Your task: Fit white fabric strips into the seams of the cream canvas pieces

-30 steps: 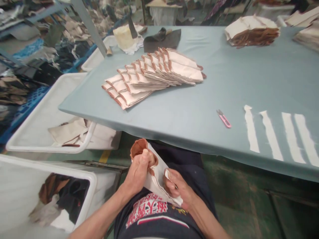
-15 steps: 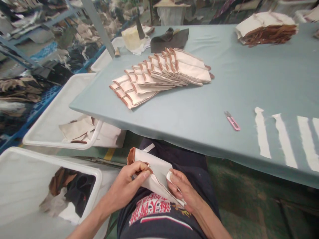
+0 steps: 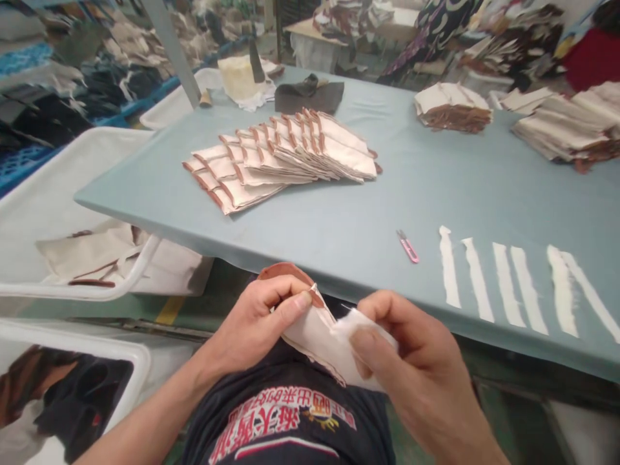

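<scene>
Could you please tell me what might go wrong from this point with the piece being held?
The cream piece is pinched between the left hand and right hand over the lap, off the table; a loosened grip could drop it. The pink snips lie near the table's front edge, so a rising hand might knock them off.

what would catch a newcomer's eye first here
Both hands in the foreground: the left hand and right hand pinch a cream fabric piece with brown trim over the lap. Behind them, a fanned row of like pieces lies on the grey-blue table, with pink snips nearer the edge.
</scene>
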`<state>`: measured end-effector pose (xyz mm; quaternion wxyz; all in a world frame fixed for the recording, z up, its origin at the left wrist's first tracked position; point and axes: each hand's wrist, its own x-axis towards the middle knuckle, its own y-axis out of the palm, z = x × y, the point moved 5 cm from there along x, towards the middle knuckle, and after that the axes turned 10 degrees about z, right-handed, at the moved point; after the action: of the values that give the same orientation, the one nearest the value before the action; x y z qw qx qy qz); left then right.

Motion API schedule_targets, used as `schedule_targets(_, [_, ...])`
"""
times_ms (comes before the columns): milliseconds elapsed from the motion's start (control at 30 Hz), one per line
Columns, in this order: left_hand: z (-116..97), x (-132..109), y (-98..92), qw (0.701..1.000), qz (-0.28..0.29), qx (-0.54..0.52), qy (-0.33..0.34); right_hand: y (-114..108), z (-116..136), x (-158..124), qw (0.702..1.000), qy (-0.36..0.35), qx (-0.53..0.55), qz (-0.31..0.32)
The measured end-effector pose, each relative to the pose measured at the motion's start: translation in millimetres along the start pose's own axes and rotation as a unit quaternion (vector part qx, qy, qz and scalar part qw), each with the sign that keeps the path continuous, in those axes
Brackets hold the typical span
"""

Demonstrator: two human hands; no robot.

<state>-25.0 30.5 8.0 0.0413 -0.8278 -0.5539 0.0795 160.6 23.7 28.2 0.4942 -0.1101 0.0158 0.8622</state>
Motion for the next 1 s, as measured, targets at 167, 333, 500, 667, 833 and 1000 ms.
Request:
schedule_targets(167, [-4, 0, 1.1, 1.000, 0.012, -0.026, 0.008, 14, 5, 8, 0.997, 0.016, -0.069, -0.017])
schedule_targets(333, [0, -3, 0.0, 1.000, 0.001, -0.014, 0.018, 15, 7, 20, 0.990, 0.005, -0.133, -0.036])
schedule_targets(500, [7, -6, -2.9, 1.000, -0.004, -0.019, 0.003, 18, -1, 28, 0.995, 0.014, -0.099, -0.025])
schedule_targets(667, [10, -8, -8.3, 1.000, -0.012, -0.002, 0.012, 23, -5, 33, 0.995, 0.029, -0.093, -0.028])
schedule_targets(833, [15, -10, -8.5, 1.000, -0.007, -0.024, 0.003, 27, -10, 35, 0.991, 0.037, -0.121, -0.040])
schedule_targets(1000, [18, -10, -7.5, 0.999, -0.010, -0.036, -0.008, 28, -16, 35, 0.988, 0.043, -0.137, -0.055])
